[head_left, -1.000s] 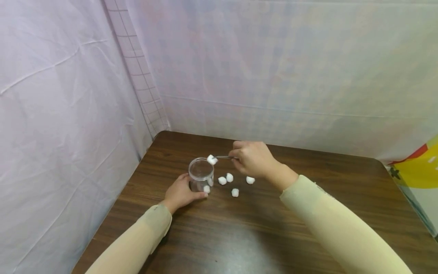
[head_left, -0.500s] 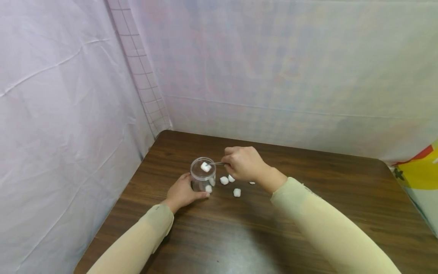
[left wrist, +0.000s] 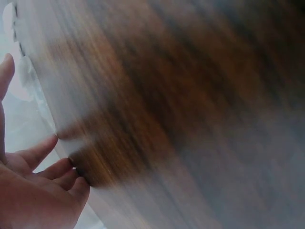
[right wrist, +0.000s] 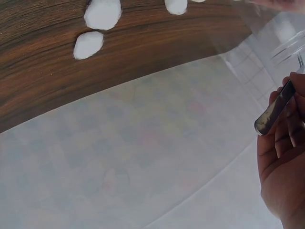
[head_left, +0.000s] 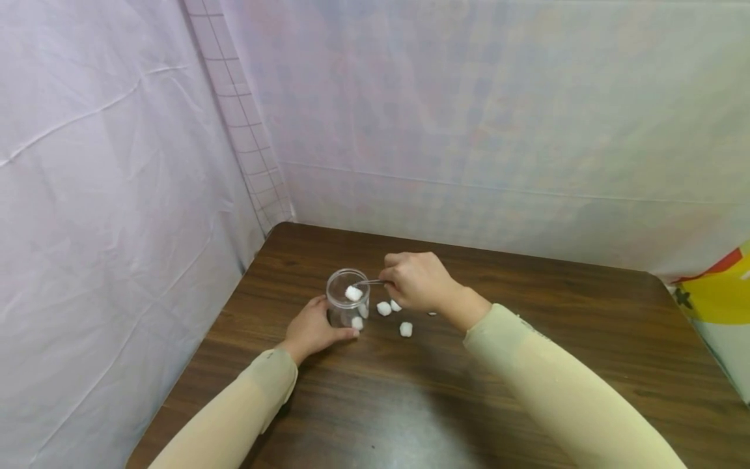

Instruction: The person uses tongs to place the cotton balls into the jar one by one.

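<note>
Cotton @ jar, L of R grip

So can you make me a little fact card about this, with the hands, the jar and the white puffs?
Left hand: holds the clear jar by its side
Right hand: holds a thin metal tool
Tool tip: one white puff, at the jar's mouth
Jar: upright, no lid on
Puffs seen through jar wall: some white ones, exact count unclear
Loose puffs: four showing, beside the jar
Table: dark brown, wood-grained
Sleeves: pale, long
</note>
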The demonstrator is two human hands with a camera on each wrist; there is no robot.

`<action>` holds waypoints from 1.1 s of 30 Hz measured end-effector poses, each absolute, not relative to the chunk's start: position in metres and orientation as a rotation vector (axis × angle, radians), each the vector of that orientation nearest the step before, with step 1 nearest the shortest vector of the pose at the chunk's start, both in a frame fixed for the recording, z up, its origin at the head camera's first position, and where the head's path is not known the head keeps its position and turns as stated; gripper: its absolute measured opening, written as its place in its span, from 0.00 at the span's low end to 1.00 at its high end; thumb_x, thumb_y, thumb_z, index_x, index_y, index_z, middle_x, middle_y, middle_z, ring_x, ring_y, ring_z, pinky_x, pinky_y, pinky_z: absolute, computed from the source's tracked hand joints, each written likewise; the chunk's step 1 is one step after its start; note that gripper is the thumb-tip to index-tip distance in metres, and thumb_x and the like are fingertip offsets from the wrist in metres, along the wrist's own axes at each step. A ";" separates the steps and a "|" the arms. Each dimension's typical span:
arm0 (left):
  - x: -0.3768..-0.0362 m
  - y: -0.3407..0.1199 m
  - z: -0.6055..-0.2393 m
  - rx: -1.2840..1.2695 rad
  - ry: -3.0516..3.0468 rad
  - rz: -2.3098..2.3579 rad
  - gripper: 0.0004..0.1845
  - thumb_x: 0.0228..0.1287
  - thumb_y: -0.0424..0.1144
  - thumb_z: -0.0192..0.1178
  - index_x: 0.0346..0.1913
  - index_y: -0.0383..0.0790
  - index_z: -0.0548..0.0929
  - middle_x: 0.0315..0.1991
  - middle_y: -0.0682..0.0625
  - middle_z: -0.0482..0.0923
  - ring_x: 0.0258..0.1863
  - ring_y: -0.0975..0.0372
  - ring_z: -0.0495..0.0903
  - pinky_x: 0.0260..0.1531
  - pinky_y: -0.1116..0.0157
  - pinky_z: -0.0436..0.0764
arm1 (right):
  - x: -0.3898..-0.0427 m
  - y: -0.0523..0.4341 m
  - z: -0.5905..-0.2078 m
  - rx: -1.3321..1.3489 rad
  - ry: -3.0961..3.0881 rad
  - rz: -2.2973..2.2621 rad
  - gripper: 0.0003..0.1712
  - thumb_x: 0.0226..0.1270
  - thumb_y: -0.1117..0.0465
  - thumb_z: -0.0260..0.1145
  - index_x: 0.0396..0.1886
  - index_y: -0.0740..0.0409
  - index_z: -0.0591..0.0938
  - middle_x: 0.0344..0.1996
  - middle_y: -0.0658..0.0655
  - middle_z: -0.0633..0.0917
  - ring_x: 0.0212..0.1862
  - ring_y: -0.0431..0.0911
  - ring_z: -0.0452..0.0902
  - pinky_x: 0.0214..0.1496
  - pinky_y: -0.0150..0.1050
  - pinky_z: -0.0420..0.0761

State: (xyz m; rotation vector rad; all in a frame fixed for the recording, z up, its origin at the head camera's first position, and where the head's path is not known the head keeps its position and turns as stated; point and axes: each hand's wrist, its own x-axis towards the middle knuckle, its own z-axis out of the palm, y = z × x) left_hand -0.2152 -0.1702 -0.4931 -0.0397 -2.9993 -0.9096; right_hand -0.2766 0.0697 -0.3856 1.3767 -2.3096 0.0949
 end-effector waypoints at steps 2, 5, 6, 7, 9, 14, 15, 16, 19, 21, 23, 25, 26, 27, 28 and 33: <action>-0.215 -0.170 -0.493 -0.038 -3.000 -0.912 0.47 0.43 0.66 0.75 0.65 0.43 0.77 0.67 0.41 0.70 0.65 0.49 0.70 0.59 0.46 0.73 | -0.277 0.070 -0.386 1.377 -2.317 0.092 0.05 0.57 0.61 0.67 0.30 0.49 0.89 0.25 0.44 0.75 0.23 0.38 0.69 0.19 0.38 0.73; -0.215 -0.170 -0.493 -0.040 -3.002 -0.916 0.47 0.44 0.66 0.75 0.65 0.43 0.77 0.68 0.41 0.70 0.66 0.49 0.69 0.60 0.47 0.72 | -0.276 0.070 -0.386 1.376 -2.330 0.088 0.05 0.58 0.61 0.68 0.31 0.48 0.89 0.26 0.44 0.75 0.23 0.38 0.69 0.19 0.37 0.72; -0.215 -0.170 -0.493 -0.040 -3.002 -0.916 0.47 0.44 0.66 0.75 0.65 0.43 0.77 0.68 0.41 0.70 0.66 0.49 0.69 0.60 0.47 0.72 | -0.276 0.071 -0.386 1.374 -2.335 0.085 0.05 0.58 0.61 0.68 0.31 0.48 0.89 0.26 0.44 0.75 0.23 0.38 0.69 0.19 0.37 0.72; -0.215 -0.170 -0.493 -0.042 -3.002 -0.915 0.47 0.44 0.66 0.75 0.65 0.43 0.77 0.68 0.41 0.70 0.66 0.49 0.70 0.60 0.47 0.72 | -0.276 0.071 -0.386 1.373 -2.339 0.082 0.05 0.58 0.61 0.68 0.31 0.48 0.89 0.26 0.44 0.75 0.23 0.37 0.69 0.19 0.37 0.73; -0.215 -0.170 -0.492 -0.043 -3.001 -0.913 0.47 0.44 0.66 0.75 0.65 0.43 0.77 0.68 0.41 0.70 0.65 0.49 0.70 0.60 0.47 0.72 | -0.275 0.072 -0.386 1.371 -2.342 0.077 0.05 0.58 0.60 0.68 0.32 0.48 0.89 0.26 0.44 0.75 0.23 0.37 0.69 0.19 0.37 0.73; -0.214 -0.170 -0.492 -0.044 -3.003 -0.919 0.47 0.44 0.65 0.75 0.66 0.43 0.77 0.68 0.41 0.70 0.66 0.48 0.69 0.60 0.47 0.72 | -0.272 0.078 -0.383 1.361 -2.335 0.087 0.05 0.59 0.59 0.69 0.34 0.48 0.90 0.26 0.44 0.76 0.23 0.37 0.70 0.18 0.37 0.72; -0.214 -0.170 -0.493 -0.044 -3.003 -0.920 0.47 0.45 0.65 0.75 0.66 0.43 0.76 0.68 0.41 0.70 0.66 0.48 0.69 0.60 0.47 0.72 | -0.272 0.081 -0.383 1.358 -2.332 0.093 0.05 0.59 0.59 0.70 0.34 0.48 0.90 0.27 0.44 0.76 0.23 0.37 0.70 0.17 0.37 0.72; -0.214 -0.170 -0.493 -0.042 -3.005 -0.919 0.47 0.45 0.65 0.75 0.66 0.43 0.76 0.68 0.41 0.69 0.66 0.48 0.69 0.60 0.46 0.72 | -0.271 0.085 -0.383 1.356 -2.327 0.100 0.06 0.59 0.59 0.70 0.35 0.49 0.90 0.27 0.44 0.76 0.23 0.37 0.70 0.17 0.36 0.71; -0.215 -0.170 -0.494 -0.044 -3.008 -0.909 0.48 0.45 0.65 0.75 0.67 0.43 0.76 0.68 0.40 0.69 0.66 0.48 0.69 0.60 0.46 0.72 | -0.270 0.098 -0.384 1.340 -2.315 0.125 0.07 0.58 0.59 0.71 0.37 0.49 0.90 0.28 0.45 0.77 0.22 0.38 0.70 0.15 0.36 0.70; -0.216 -0.170 -0.495 -0.049 -3.005 -0.903 0.48 0.45 0.65 0.75 0.67 0.42 0.76 0.69 0.40 0.69 0.66 0.48 0.69 0.60 0.45 0.72 | -0.268 0.110 -0.386 1.320 -2.316 0.146 0.07 0.58 0.59 0.71 0.36 0.50 0.90 0.27 0.46 0.77 0.21 0.38 0.70 0.14 0.36 0.68; -0.216 -0.170 -0.495 -0.051 -3.006 -0.898 0.48 0.45 0.65 0.75 0.67 0.42 0.75 0.69 0.40 0.69 0.66 0.48 0.69 0.60 0.45 0.72 | -0.267 0.122 -0.391 1.294 -2.330 0.166 0.06 0.57 0.60 0.72 0.36 0.50 0.90 0.27 0.46 0.77 0.21 0.37 0.70 0.14 0.35 0.67; -0.216 -0.170 -0.494 -0.051 -3.003 -0.901 0.48 0.45 0.65 0.75 0.67 0.42 0.75 0.69 0.40 0.69 0.67 0.48 0.69 0.60 0.45 0.71 | -0.266 0.134 -0.398 1.271 -2.354 0.179 0.06 0.58 0.60 0.72 0.36 0.51 0.90 0.27 0.45 0.77 0.20 0.37 0.69 0.14 0.34 0.67; -0.216 -0.170 -0.494 -0.049 -3.005 -0.904 0.48 0.44 0.65 0.75 0.67 0.42 0.76 0.69 0.41 0.69 0.67 0.48 0.68 0.61 0.45 0.71 | -0.265 0.140 -0.402 1.262 -2.366 0.183 0.06 0.58 0.60 0.73 0.36 0.51 0.90 0.27 0.45 0.76 0.20 0.36 0.68 0.14 0.33 0.66; -0.215 -0.170 -0.493 -0.047 -3.007 -0.906 0.48 0.44 0.65 0.75 0.67 0.42 0.76 0.69 0.41 0.69 0.67 0.48 0.68 0.61 0.46 0.71 | -0.265 0.146 -0.406 1.251 -2.380 0.184 0.06 0.58 0.59 0.73 0.36 0.51 0.90 0.27 0.45 0.76 0.20 0.36 0.68 0.14 0.33 0.65; -0.216 -0.170 -0.494 -0.045 -3.009 -0.906 0.48 0.44 0.65 0.75 0.67 0.42 0.76 0.69 0.41 0.68 0.67 0.48 0.68 0.61 0.46 0.71 | -0.264 0.151 -0.411 1.246 -2.391 0.183 0.06 0.58 0.60 0.73 0.36 0.51 0.90 0.26 0.45 0.75 0.20 0.36 0.67 0.14 0.33 0.65; -0.217 -0.171 -0.496 -0.047 -3.013 -0.902 0.48 0.45 0.66 0.75 0.67 0.43 0.76 0.69 0.41 0.68 0.67 0.48 0.68 0.61 0.45 0.71 | -0.258 0.173 -0.433 1.219 -2.433 0.182 0.07 0.54 0.60 0.75 0.34 0.51 0.89 0.25 0.44 0.73 0.19 0.35 0.64 0.14 0.33 0.65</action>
